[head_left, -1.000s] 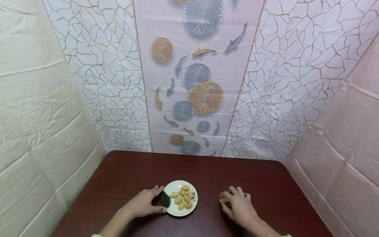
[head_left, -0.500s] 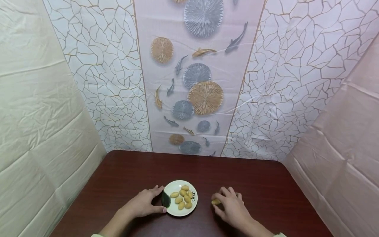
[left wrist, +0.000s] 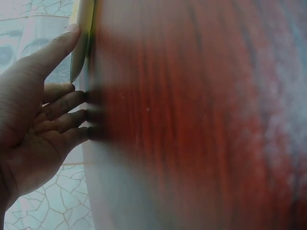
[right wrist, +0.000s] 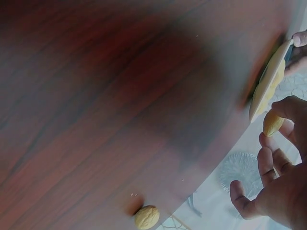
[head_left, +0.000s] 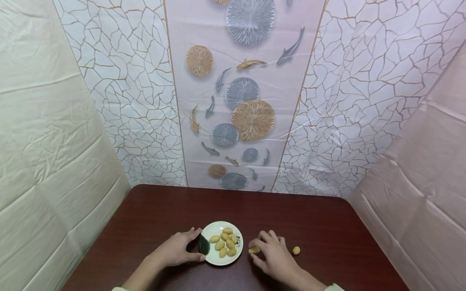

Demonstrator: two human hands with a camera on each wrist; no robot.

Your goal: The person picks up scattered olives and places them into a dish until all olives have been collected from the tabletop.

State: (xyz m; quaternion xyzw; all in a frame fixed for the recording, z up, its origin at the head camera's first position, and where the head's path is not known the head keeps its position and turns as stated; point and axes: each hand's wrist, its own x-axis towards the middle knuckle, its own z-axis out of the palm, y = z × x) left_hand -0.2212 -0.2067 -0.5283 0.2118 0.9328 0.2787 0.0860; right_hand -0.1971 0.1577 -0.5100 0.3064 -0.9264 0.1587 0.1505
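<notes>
A white round plate (head_left: 214,262) with a dark green patch at its left edge carries several yellow oval nut-like pieces (head_left: 230,244). My left hand (head_left: 176,248) spans the plate's left side, its thumb and fingers fairly straight and touching the rim. In the left wrist view the thumb (left wrist: 57,48) lies against the plate's edge. Just right of the plate, my right hand (head_left: 271,256) pinches one yellow oval piece (right wrist: 273,123) between thumb and fingertips. A second loose piece (head_left: 296,250) rests on the table, right of that hand.
The dark red-brown wooden table (head_left: 174,210) has its far edge at a patterned cloth backdrop (head_left: 233,178). Pale cloth sides (head_left: 65,194) flank it left and right.
My right hand has moved left toward the plate with its pinched piece. The loose piece, covered by the hand before, now shows on the table. My left hand and the plate stay put.
</notes>
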